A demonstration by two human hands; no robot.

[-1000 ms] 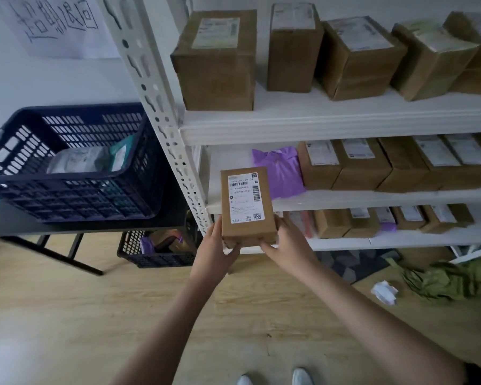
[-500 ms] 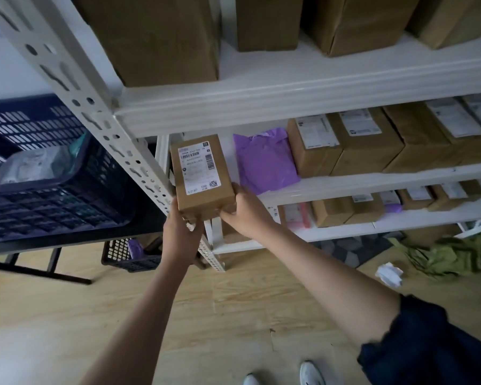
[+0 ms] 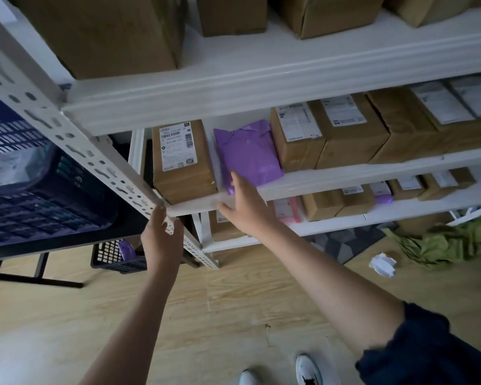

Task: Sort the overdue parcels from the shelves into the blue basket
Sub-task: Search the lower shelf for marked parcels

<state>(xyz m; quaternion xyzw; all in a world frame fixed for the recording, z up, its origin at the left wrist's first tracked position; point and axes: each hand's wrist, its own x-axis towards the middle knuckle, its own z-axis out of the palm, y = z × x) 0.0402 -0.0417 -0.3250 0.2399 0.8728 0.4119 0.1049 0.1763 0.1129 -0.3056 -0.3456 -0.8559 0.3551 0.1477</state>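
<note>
**Two free hands, one box near the shelf lip**

Head view, the only one you have. Both your hands hold nothing. Your left hand (image 3: 161,237) has straight fingers whose tips touch the slotted shelf post (image 3: 95,159) at the corner where the middle shelf (image 3: 345,176) meets it. Your right hand (image 3: 246,202) is spread flat, its fingertips (image 3: 235,176) on the lower left corner of the purple mailer bag (image 3: 249,155).

Risks first. The labelled brown box (image 3: 182,159) stands at the far left end of the middle shelf, with its front face close to the shelf lip. If your right hand sweeps left as it draws the mailer out, I judge it could nudge that box over the edge. The mailer looks thin and slippery; a flat-palmed drag may slide it off the shelf before you have hold of it, so close your fingers round it first. I cannot read any date on the labels, so a wrong pick is possible.

Positions. From your right hand, the mailer lies at twelve o'clock, touching; the brown box at ten o'clock, just beside. From your left hand, the box is at twelve to one o'clock, near but apart. The blue basket (image 3: 39,207) sits at nine o'clock of your left hand, beyond the post, with a pale bag (image 3: 9,170) already in it.
</note>
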